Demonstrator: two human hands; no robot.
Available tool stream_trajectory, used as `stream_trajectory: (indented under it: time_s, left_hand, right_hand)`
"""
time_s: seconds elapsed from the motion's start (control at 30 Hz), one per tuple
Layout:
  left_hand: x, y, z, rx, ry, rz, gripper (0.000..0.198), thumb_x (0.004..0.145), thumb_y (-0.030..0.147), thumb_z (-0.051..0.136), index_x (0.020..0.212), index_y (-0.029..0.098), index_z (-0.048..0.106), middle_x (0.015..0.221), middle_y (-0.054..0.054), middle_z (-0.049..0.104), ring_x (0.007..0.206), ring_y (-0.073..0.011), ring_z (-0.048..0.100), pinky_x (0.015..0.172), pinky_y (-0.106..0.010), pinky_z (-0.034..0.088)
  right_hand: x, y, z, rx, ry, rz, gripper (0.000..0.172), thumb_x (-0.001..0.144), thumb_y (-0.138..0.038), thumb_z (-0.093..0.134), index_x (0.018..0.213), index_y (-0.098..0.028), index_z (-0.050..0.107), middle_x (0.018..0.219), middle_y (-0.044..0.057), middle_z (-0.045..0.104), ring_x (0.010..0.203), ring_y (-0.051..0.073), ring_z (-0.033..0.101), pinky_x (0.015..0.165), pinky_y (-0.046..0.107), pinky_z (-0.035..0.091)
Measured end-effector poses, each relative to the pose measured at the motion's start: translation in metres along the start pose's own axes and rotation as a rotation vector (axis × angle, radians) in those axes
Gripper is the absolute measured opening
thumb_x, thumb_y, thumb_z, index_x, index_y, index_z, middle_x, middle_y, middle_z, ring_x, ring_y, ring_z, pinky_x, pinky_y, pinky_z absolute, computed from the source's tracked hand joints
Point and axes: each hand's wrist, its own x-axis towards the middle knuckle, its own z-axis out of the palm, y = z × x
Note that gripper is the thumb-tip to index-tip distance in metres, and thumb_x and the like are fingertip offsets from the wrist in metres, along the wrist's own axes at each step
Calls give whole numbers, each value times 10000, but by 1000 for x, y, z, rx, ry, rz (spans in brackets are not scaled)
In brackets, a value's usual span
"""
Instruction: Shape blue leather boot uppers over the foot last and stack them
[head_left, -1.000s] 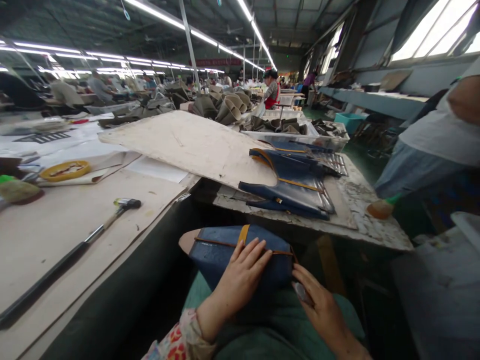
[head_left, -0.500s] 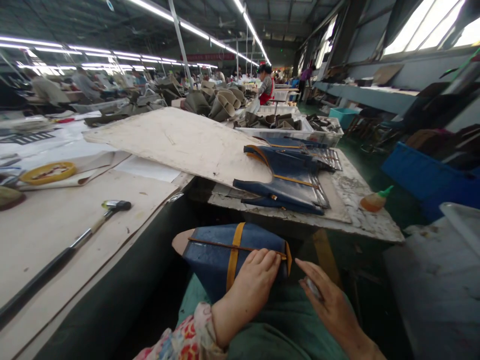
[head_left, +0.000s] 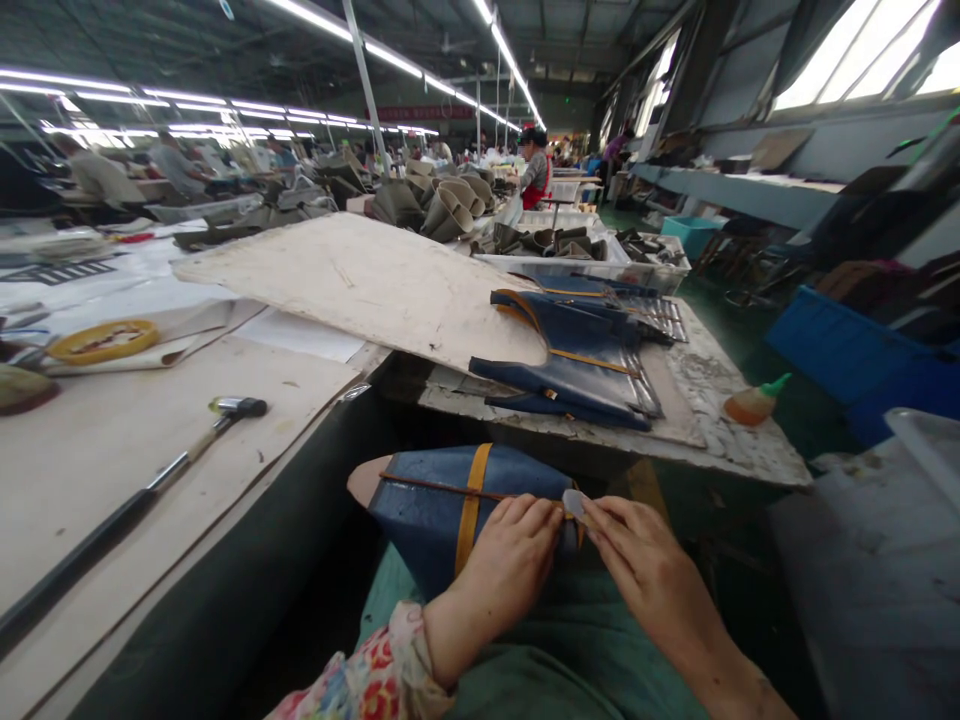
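Observation:
A blue leather boot upper (head_left: 424,530) lies across my lap, with an ochre band (head_left: 472,510) around it and a thin brown strip (head_left: 427,484) running lengthwise. My left hand (head_left: 506,560) presses on its right part, fingers bent together over the strip near the ochre-edged end. From the right, my right hand (head_left: 645,560) pinches a small flat whitish piece (head_left: 574,502) and holds it against that end, just beside my left fingertips. What the whitish piece is, I cannot tell. The underside of the upper is hidden.
A hammer (head_left: 225,415) lies on the left bench (head_left: 300,395). Ahead, more blue leather uppers (head_left: 585,345) rest by a pale board (head_left: 360,280). A green-tipped glue bottle (head_left: 750,403) stands at the table's right corner. Blue bins (head_left: 832,345) are at right; a co-worker (head_left: 536,170) is farther back.
My right hand has moved up and left, bringing the whitish piece from the open space at right onto the end of the upper. My left hand stays in place.

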Motion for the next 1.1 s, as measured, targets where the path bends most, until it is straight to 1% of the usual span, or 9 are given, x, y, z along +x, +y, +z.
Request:
stream_trajectory:
  time_s: [0.13, 0.27, 0.43, 0.6, 0.73, 0.8, 0.93, 1.0, 1.1]
  left_hand:
    - [-7, -7, 0, -5, 30, -38, 341, 893, 154, 437, 1229, 169, 494, 1189, -47, 582, 1091, -210, 483, 993, -360, 375]
    - [-11, -12, 0, 5, 56, -48, 328, 898, 154, 440, 1219, 172, 504, 1178, -41, 590, 1086, -198, 486, 997, -349, 378]
    - [-22, -22, -4, 46, 98, -84, 347, 884, 130, 452, 1222, 179, 505, 1181, -36, 599, 1093, -188, 498, 1009, -356, 357]
    - [-38, -35, -10, 73, 144, -133, 363, 881, 106, 415, 1220, 187, 516, 1197, -36, 605, 1115, -191, 504, 1044, -379, 306]
    - [-50, -45, -17, 126, 173, -171, 364, 876, 119, 420, 1214, 189, 535, 1222, -43, 598, 1133, -218, 500, 1027, -398, 329]
    - [-56, -51, -20, 177, 211, -183, 354, 886, 134, 417, 1214, 184, 539, 1229, -55, 596, 1139, -221, 501, 1007, -399, 352]
    - [-69, -58, -21, 292, 277, -216, 358, 911, 162, 394, 1248, 148, 516, 1267, -86, 576, 1177, -229, 488, 980, -392, 377]
    - [-75, -58, -19, 324, 261, -218, 385, 915, 156, 376, 1283, 140, 484, 1306, -87, 549, 1220, -233, 456, 986, -388, 370]
    - [-83, -57, -15, 360, 215, -199, 434, 906, 129, 362, 1335, 135, 429, 1371, -83, 488, 1280, -233, 397, 1003, -380, 352]
  right_hand:
    - [-2, -1, 8, -27, -16, -42, 291, 910, -203, 427, 1122, -209, 625, 1000, 68, 629, 934, 189, 574, 806, 311, 520]
    - [3, -6, 20, -46, -61, -79, 287, 905, -169, 432, 1132, -185, 607, 1004, 73, 624, 943, 187, 564, 808, 311, 524]
    - [15, -23, 28, -62, -110, -120, 289, 897, -132, 431, 1131, -146, 601, 996, 86, 627, 939, 200, 555, 796, 320, 532]
    - [29, -40, 40, -56, -137, -155, 296, 896, -121, 435, 1146, -145, 590, 996, 88, 629, 929, 205, 561, 834, 348, 523]
    - [41, -55, 52, -63, -160, -180, 288, 888, -118, 449, 1134, -147, 596, 975, 86, 633, 908, 212, 568, 817, 352, 530]
    - [45, -59, 57, -61, -164, -189, 296, 883, -111, 454, 1144, -144, 589, 981, 89, 631, 912, 218, 568, 801, 352, 535]
    - [46, -60, 58, 21, -189, -162, 316, 871, -124, 490, 1174, -160, 570, 1004, 83, 620, 934, 216, 561, 827, 360, 523]
    - [46, -58, 55, 80, -220, -128, 329, 863, -127, 505, 1185, -165, 563, 1013, 81, 612, 942, 212, 557, 843, 366, 512]
    - [47, -55, 49, 181, -280, -81, 303, 870, -141, 498, 1160, -168, 581, 1018, 80, 603, 949, 204, 553, 864, 367, 490]
